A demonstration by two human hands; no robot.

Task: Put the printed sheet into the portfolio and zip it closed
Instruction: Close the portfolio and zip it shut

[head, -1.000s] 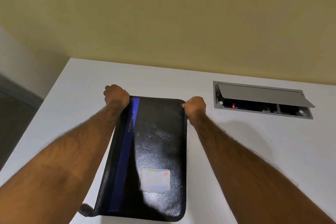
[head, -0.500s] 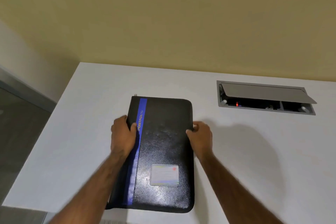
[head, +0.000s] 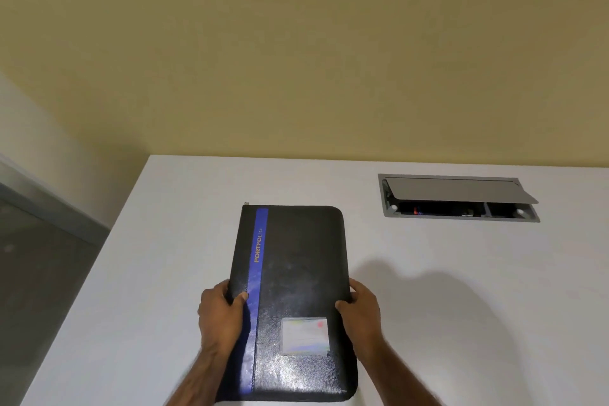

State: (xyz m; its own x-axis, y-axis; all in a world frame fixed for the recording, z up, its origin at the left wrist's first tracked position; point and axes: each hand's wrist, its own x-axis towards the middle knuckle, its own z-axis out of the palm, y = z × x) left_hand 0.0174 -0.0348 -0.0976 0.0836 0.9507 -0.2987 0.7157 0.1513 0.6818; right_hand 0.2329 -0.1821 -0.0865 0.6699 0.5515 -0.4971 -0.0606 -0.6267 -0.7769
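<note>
- A black zip portfolio (head: 296,273) lies lengthwise on a white surface (head: 461,306), cover up. Its short far end points at the yellow wall (head: 296,59) and its near end reaches the bottom of the view.
- The left hand (head: 219,313) grips the portfolio's left long edge. Its thumb lies on the cover beside the blue stripe (head: 258,257) and its fingers (head: 217,290) wrap round the edge.
- The right hand (head: 361,313) grips the right long edge directly opposite, its fingers (head: 359,287) curled round the edge and its thumb on the cover.
- A matched hold on both sides, in the near half, suits squaring or sliding the case as one flat piece rather than opening it.
- The cover sits flush all round, and a small metal zip pull (head: 246,204) juts from the far left corner, which suggests the zip has run its full course.
- The printed sheet is nowhere in view. With the case closed it is probably inside, though that cannot be confirmed.
- A clear card pocket (head: 304,336) sits on the cover between the two hands, towards the right.
- It is unclear whether the near end rests on the surface or is slightly lifted.
- Far right, well apart from the portfolio, a recessed cable box (head: 395,211) is set into the surface with its grey flap (head: 454,189) propped open.
- The task appears all but done, with only the final placing of the case left.
</note>
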